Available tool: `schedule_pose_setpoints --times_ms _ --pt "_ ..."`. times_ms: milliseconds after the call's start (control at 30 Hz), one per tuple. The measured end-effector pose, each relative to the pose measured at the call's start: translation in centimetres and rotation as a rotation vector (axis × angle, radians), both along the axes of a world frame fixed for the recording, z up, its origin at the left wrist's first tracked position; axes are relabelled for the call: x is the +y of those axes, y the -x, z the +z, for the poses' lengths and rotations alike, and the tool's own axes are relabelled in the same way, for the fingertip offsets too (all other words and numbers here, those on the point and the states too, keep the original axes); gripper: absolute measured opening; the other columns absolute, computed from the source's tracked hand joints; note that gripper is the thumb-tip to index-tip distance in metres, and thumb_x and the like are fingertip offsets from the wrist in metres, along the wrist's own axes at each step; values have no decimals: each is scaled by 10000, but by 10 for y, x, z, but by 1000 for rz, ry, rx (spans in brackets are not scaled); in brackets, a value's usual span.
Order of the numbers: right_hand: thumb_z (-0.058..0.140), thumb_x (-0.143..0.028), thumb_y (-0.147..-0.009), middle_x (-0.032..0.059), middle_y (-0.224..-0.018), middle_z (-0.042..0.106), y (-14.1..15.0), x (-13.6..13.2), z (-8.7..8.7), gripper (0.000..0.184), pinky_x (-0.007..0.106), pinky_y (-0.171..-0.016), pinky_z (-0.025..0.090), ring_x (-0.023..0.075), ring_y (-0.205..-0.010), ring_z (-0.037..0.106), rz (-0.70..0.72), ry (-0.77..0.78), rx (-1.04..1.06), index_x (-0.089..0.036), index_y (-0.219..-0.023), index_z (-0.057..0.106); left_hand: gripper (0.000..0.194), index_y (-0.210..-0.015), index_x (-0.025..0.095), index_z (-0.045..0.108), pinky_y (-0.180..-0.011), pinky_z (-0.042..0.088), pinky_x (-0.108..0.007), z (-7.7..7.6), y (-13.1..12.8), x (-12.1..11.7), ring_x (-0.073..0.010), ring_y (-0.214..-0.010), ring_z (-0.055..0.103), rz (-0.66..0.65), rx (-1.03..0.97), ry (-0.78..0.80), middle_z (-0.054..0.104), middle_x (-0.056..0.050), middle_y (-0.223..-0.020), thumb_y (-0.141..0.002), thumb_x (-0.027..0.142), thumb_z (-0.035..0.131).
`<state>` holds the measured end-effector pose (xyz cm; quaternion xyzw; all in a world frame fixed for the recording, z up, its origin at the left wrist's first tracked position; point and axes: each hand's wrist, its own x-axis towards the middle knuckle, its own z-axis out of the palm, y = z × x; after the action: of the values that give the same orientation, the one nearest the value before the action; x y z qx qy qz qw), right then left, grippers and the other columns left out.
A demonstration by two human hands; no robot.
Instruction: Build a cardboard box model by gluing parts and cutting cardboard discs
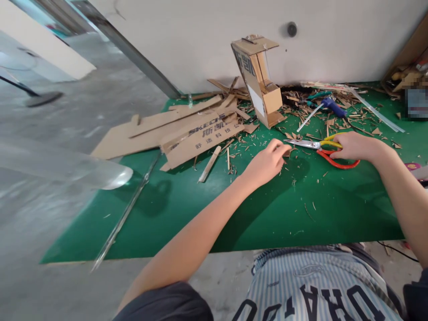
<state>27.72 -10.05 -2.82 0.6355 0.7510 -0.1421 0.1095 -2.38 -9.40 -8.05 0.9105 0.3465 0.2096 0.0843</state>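
My right hand [354, 147] grips a pair of scissors [312, 144] with one yellow and one red handle loop. Their blades point left, and the tips reach close to the fingers of my left hand [269, 162]. That hand is closed, fingertips pinched together near the blade tips; whatever small piece they hold is too hidden to name. Just behind the hands stands an upright cardboard structure [256, 96] with a flat top and a small box-like step low on its right side. Cardboard scraps [247, 142] lie around its foot.
Printed cardboard sheets [203, 138] lie on the green tabletop [187, 214] at left. A blue glue gun [334, 108] with a glue stick [309, 118] rests back right. A transparent strip [130, 209] crosses the left side; a blurred translucent cylinder [113, 174] overhangs the left edge. A white wall rises behind.
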Motion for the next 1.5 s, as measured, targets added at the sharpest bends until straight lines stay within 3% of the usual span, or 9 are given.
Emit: schedule_pose_setpoints --times_ms 233,500,633,800,867,967,1067,1300,1500 --pt "508 -496 -947 178 -1051 753 16 8 21 398 397 -645 459 327 -894 694 -65 -246 -178 -183 -1025 741 195 -1129 233 518 -691 599 -293 2 -2 2 -139 -748 748 -43 -402 585 699 -61 -1040 -943 210 570" --pt "488 -204 -920 204 -1139 739 45 45 -25 315 425 -824 500 334 -1041 688 102 -319 -132 -138 -1054 766 114 -979 215 567 -650 559 -285 2 -8 -2 -129 -700 695 -55 -459 645 704 -25 -905 -896 258 631" --pt "471 -190 -936 225 -1107 746 40 44 -28 309 463 -893 485 345 -1022 691 127 -359 -63 -107 -1105 717 88 -924 220 560 -594 522 -287 4 -8 -5 -151 -671 705 -15 -372 648 696 -10 -803 -912 267 634" --pt "343 -248 -1028 139 -1007 741 43 31 -12 341 395 -843 506 231 -895 680 -112 -544 508 -155 -1283 550 137 -829 191 566 -556 514 -264 2 -11 -5 -63 -579 626 5 -387 516 671 -68 -1078 -898 242 674" --pt "303 -284 -1050 78 -950 709 49 25 -10 308 350 -790 509 177 -833 656 -189 -636 806 -206 -1254 520 148 -824 196 558 -496 475 -234 2 -13 -4 -47 -526 584 62 -480 521 667 -35 -965 -896 229 683" --pt "379 -427 -1044 -20 -774 587 61 12 -12 223 276 -612 459 115 -605 526 -257 -599 1253 -260 -1049 527 140 -845 198 541 -455 461 -206 5 -18 -6 -84 -521 635 157 -658 745 628 24 -703 -916 202 661" --pt "513 -581 -975 -63 -599 392 71 -5 -20 402 264 -497 365 105 -493 369 -215 -393 1506 -256 -750 436 112 -952 156 617 -628 610 -224 7 -25 -12 -107 -689 736 197 -866 953 703 -6 -821 -875 94 670" --pt "310 -626 -1038 53 -821 643 75 -29 -37 565 358 -805 481 181 -824 610 12 -624 1092 -212 -853 647 90 -912 148 629 -790 672 -279 8 -30 -19 -125 -790 779 224 -955 1083 752 -36 -899 -964 117 563" --pt "551 -452 -974 11 -746 649 77 -37 -40 305 268 -555 436 121 -615 557 -18 -425 1207 -184 -928 689 163 -1083 153 641 -813 677 -286 8 -28 -15 -135 -803 782 241 -972 1029 754 -32 -884 -968 92 543"
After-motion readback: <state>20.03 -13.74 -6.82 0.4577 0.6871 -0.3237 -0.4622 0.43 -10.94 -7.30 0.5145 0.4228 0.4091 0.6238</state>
